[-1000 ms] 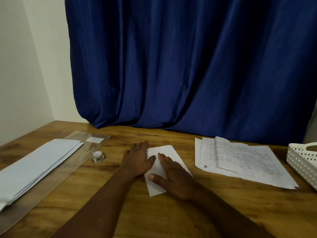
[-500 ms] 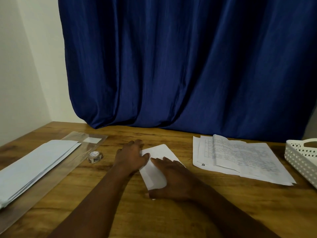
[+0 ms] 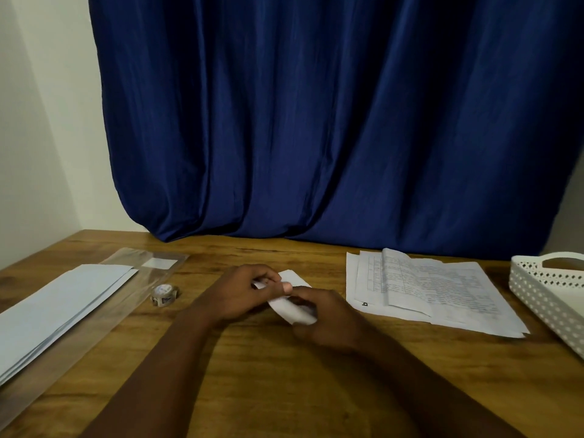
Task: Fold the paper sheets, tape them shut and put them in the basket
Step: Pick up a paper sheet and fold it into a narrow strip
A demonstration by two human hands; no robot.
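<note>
A folded white paper sheet (image 3: 292,306) is held at the middle of the wooden counter (image 3: 252,374), between both hands and slightly raised at its far end. The left hand (image 3: 240,294) is curled round the sheet's far left edge, with fingers bent over the top and the thumb tip (image 3: 287,287) pressed on the paper. The right hand (image 3: 325,320) is curled over the sheet's near right part, fingers wrapped on it; the lower corner of the sheet is seen poking out under the knuckles. Whether the sheet touches the counter underneath cannot be told.

A stack of printed paper sheets (image 3: 442,295) is laid flat just right of the hands, one sheet on top partly folded up. A white perforated basket (image 3: 543,289) is placed at the right edge, beside the stack, only partly in view. A small tape roll (image 3: 164,294) is seen left of the left hand, near but apart from it. Farther left, a pile of plain white sheets (image 3: 57,308) is laid on a clear plastic sleeve (image 3: 151,267). A dark blue curtain (image 3: 316,121) is hung behind the counter, with a pale wall (image 3: 38,121) at the left
</note>
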